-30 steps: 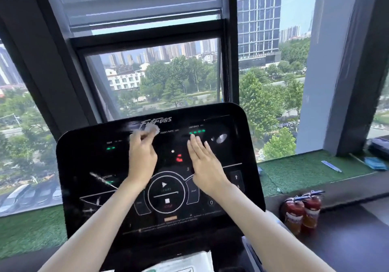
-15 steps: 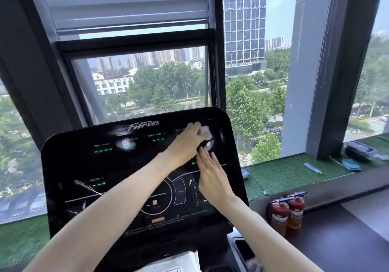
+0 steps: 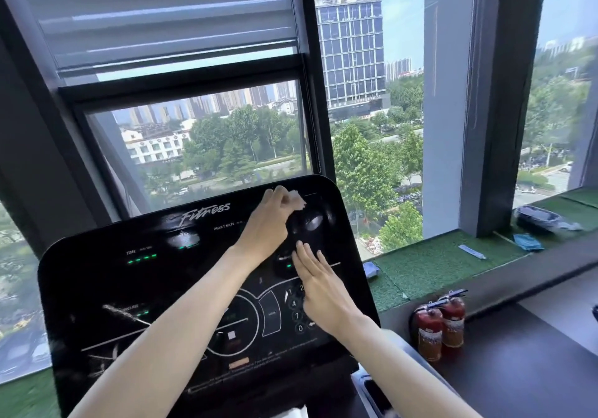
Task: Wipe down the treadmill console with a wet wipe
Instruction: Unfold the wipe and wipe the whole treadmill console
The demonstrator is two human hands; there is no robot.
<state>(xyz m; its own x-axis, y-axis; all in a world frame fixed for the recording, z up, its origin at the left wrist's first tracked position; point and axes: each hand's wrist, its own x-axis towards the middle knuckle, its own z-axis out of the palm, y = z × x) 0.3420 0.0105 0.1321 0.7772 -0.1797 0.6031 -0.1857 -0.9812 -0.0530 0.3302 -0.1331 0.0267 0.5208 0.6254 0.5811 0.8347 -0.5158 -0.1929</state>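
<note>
A glossy black treadmill console (image 3: 136,288) with green lights and a round button panel fills the lower left. My left hand (image 3: 270,223) reaches across to the console's upper right corner and is closed on a small white wet wipe (image 3: 297,200), pressed against the panel. My right hand (image 3: 323,288) lies flat with fingers spread on the console's right side, over the number keypad. The two forearms cross the console from below.
A window ledge covered in green turf (image 3: 437,265) runs to the right, with a small tube and blue items on it. Two red fire extinguishers (image 3: 440,330) stand on the dark floor beside the console. Large windows rise directly behind the console.
My left hand has swept the wipe from the console's upper middle across to its upper right corner. My right hand has slid right and down onto the keypad. The view has shifted right.
</note>
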